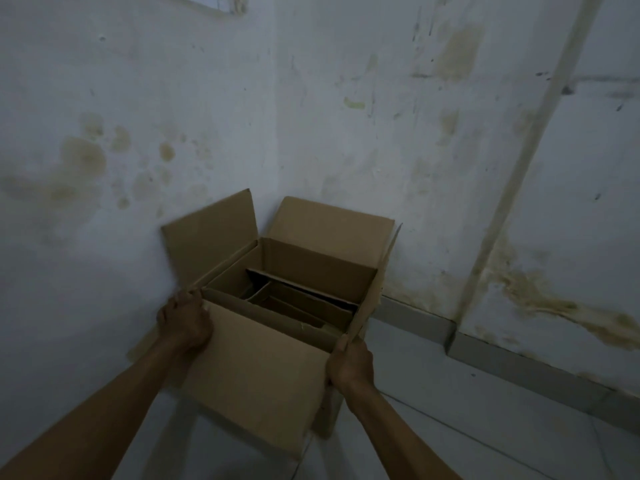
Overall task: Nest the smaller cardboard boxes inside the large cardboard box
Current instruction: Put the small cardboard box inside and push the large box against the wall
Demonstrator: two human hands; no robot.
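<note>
Both forearms are running out of the bottom edge. The large cardboard box (256,368) is hiding its own base and the floor (485,427) beneath. Shadow is swallowing the smaller boxes (294,303) nested inside, so their count is unclear. The left hand (185,323) is hiding its fingertips behind a flap, and the top edge is cropping a pale frame (211,3).

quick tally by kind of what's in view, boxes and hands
Large brown cardboard box, open-topped, in the wall corner: 1
Smaller brown cardboard boxes nested inside it: at least 2, dim light hides more
Bare hands gripping the large box's near corners: 2, left hand and right hand
Total: 5
</note>
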